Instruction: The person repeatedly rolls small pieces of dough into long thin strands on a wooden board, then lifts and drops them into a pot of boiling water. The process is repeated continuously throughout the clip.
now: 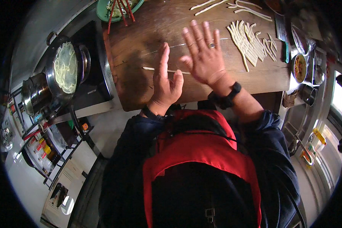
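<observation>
Over the wooden board [136, 57], my left hand [166, 77] is tilted on edge, thumb apart from the fingers. A thin dough strand [148, 68] runs across the board beneath it towards my right hand [203, 54], which is spread with its back up and has a ring on one finger. Neither hand grips anything; whether the left touches the strand, I cannot tell. Right of my right hand lies a row of cut dough strips [245, 45], with a few short pieces [269, 48] beside it. Several longer strands [250, 11] lie at the board's far edge.
On the stove at left stands a wok [65, 68] of noodles in liquid, beside a metal pot [35, 92]. A green bowl [102, 12] with red chopsticks [111, 17] sits at the far left of the board. At right are a cleaver [281, 28] and a bowl of food [299, 68].
</observation>
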### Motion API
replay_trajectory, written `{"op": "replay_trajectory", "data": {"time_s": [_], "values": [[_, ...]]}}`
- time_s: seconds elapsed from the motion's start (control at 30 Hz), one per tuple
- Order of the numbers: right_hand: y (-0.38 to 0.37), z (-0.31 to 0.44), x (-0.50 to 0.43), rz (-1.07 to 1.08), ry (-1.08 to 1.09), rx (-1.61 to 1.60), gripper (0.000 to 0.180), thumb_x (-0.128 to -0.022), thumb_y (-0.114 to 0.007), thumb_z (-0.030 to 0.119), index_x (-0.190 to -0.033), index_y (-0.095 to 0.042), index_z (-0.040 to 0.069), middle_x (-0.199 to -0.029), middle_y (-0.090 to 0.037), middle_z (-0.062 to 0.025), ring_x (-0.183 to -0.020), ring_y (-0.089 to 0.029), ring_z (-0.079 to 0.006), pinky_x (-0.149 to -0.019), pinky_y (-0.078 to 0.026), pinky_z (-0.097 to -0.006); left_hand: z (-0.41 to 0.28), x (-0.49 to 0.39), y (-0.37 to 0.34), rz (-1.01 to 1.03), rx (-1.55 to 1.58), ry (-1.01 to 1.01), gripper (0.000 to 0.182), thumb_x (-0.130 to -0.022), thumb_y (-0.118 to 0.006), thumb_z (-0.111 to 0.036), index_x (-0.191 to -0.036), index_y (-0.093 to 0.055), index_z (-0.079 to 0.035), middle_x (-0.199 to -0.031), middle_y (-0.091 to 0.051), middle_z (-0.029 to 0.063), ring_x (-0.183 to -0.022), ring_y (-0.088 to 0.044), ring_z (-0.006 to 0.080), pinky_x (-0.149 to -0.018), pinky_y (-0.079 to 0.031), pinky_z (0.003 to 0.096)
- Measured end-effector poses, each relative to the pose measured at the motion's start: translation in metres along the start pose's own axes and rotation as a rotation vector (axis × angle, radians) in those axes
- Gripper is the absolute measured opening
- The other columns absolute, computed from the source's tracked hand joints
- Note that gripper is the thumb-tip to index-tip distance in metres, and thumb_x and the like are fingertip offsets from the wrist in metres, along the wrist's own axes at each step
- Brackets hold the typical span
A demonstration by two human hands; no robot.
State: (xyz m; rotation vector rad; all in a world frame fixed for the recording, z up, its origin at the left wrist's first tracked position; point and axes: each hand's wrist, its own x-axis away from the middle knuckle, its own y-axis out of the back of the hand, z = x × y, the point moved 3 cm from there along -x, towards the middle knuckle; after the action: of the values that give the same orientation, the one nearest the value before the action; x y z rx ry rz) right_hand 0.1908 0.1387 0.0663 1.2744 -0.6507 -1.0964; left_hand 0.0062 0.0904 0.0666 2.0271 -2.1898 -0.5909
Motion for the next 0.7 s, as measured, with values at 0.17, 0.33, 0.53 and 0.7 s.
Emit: {"op": "replay_trajectory", "data": {"time_s": [0.17,0.33,0.53,0.7], "values": [[-0.037,0.052,0.049,0.149,-0.008,-0.217,0.089,-0.102,-0.056,0.049,-0.177,-0.035,0.005,-0.187,-0.027,-0.0194,-0.173,-0.023,-0.0428,-0.139,-0.015,-0.0642,0.018,0.010,-0.020,0.120,-0.218,-0.104,0.090,-0.108,-0.063,-0.045,-0.172,-0.031,0.009,-0.176,-0.039,0.0336,-0.163,-0.038,0.0511,-0.136,-0.027,0.0590],[-0.060,0.062,0.127,0.405,0.106,-0.167,0.085,-0.109,-0.050,0.057,-0.177,-0.038,0.006,-0.187,-0.029,-0.0139,-0.175,-0.019,-0.0349,-0.141,-0.012,-0.0604,0.026,0.079,0.001,0.528,-0.566,-0.164,0.098,-0.092,-0.071,-0.043,-0.169,-0.040,0.009,-0.177,-0.038,0.0337,-0.169,-0.032,0.0491,-0.138,-0.017,0.0654],[-0.058,0.032,0.099,0.316,0.210,-0.083,0.080,-0.113,-0.047,0.057,-0.177,-0.039,0.009,-0.186,-0.032,-0.0096,-0.174,-0.023,-0.0328,-0.140,-0.013,-0.0604,0.035,0.051,-0.004,0.452,-0.635,-0.144,0.095,-0.096,-0.068,-0.047,-0.172,-0.039,0.002,-0.177,-0.043,0.0256,-0.168,-0.034,0.0436,-0.137,-0.016,0.0678],[-0.066,-0.004,0.037,0.137,0.116,-0.017,0.073,-0.114,-0.045,0.057,-0.176,-0.041,0.019,-0.187,-0.032,-0.0076,-0.172,-0.026,-0.0368,-0.137,-0.018,-0.0654,0.052,0.001,-0.014,0.306,-0.782,-0.167,0.099,-0.089,-0.075,-0.042,-0.173,-0.041,-0.002,-0.182,-0.036,0.0229,-0.170,-0.028,0.0457,-0.137,-0.017,0.0668]]}}
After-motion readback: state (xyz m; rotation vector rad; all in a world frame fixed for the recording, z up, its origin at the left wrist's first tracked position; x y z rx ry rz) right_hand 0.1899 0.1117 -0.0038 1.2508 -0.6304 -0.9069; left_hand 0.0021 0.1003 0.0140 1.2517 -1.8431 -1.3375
